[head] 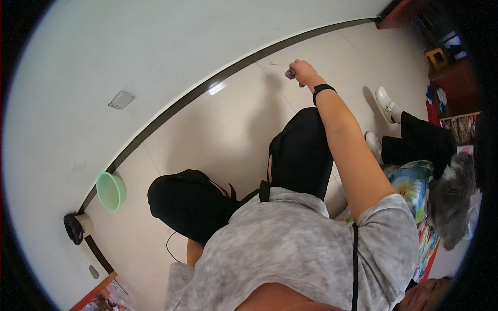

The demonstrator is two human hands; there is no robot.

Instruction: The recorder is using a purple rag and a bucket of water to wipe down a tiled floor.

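Observation:
My right hand (303,72) is stretched out low over the pale tiled floor (218,144), past my right knee. Its fingers are closed around a crumpled greyish-purple cloth (290,74), and part of the cloth hangs below the palm. A black band (323,92) circles that wrist. Just beyond the hand, close to the dark baseboard (233,72), a small patch of hair-like debris (274,63) lies on the tiles. My left hand is out of view; only a bit of that arm (193,252) shows behind my left thigh.
A mint-green plastic basin (111,191) stands by the wall, near a pale bin with a black liner (74,228). Behind my left leg runs a thin cable (168,245). Another person's white shoes (385,105) and a grey furry thing (451,202) are at right, below a yellow stool (436,58).

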